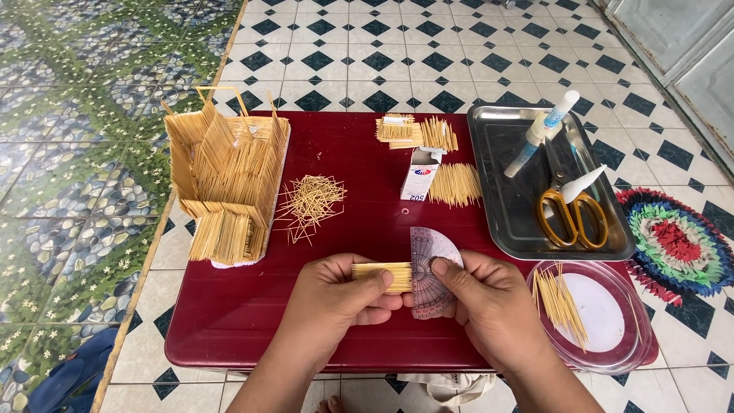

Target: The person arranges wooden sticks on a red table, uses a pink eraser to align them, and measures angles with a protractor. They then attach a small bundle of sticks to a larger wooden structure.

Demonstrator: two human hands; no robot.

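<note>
- Clearly the left hand is closed on a flat panel of toothpicks laid side by side, thumb on top and fingers beneath, so the row stays level and together.
- The right hand pinches a clear protractor, thumb pressed on its face, with the straight edge standing upright against the panel's right end; the two appear to touch, probably so the stick ends can be checked against an edge.
- Both are held just above the red counter, low and centre in the frame.
- The panel looks pale yellow, thin and even, its sticks running left to right; part of it is hidden under the left fingers.
- At upper left a toothpick house stands on a white base, with loose sticks just right of it.
- At upper centre lie more panels, a small box and a bundle.
- To the right, a steel tray keeps scissors and a glue tube together; a clear lid below it holds spare sticks.
</note>
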